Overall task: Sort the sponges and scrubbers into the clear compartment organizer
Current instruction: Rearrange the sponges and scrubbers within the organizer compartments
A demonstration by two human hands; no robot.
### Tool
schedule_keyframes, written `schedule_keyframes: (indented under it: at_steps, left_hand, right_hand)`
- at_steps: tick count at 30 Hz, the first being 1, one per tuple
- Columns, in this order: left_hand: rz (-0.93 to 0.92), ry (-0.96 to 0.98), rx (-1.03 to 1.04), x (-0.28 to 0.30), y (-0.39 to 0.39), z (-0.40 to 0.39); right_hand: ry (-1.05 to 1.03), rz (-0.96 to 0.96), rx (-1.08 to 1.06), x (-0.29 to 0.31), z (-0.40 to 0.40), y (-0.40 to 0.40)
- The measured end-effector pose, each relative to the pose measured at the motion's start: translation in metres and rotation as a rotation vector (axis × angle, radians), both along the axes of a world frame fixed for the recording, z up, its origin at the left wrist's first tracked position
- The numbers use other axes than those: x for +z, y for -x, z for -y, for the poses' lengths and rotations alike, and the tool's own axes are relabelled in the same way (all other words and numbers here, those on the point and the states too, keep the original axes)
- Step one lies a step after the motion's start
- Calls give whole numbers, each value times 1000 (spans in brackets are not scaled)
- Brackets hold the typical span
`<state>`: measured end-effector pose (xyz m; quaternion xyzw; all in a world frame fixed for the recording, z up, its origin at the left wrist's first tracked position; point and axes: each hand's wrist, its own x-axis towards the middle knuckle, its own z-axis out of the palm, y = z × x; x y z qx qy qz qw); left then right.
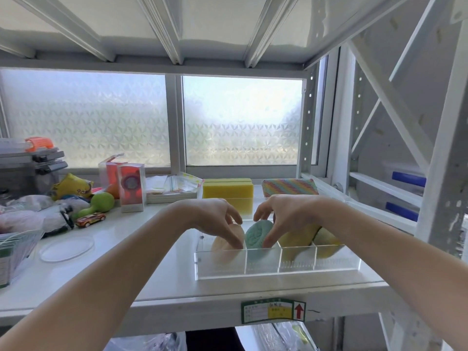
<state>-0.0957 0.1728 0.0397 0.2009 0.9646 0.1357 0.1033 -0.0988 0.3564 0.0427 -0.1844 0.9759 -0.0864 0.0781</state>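
A clear compartment organizer sits on the white shelf at the front right. A peach round scrubber stands in its leftmost compartment, with the fingers of my left hand resting on it. My right hand pinches a teal round scrubber standing in the second compartment. A yellow scrubber and a yellow-green scrubber fill the two right compartments. Behind the organizer stand a yellow block sponge and a rainbow-striped scrubber.
The shelf's left half holds a toy car, a green toy, orange boxed items, stuffed bags, a wire basket and a clear round lid. A frosted window is behind. A shelf upright stands at right.
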Motion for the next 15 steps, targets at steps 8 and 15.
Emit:
schedule_keyframes:
  at_steps: [8,15]
  left_hand:
    - [-1,-19,-2,3,0,2]
    - [-22,-5,-10,-3,-3,0]
  right_hand:
    - [16,-17,2,7,-2,-3]
    - [8,-19,26,1,-1,-6]
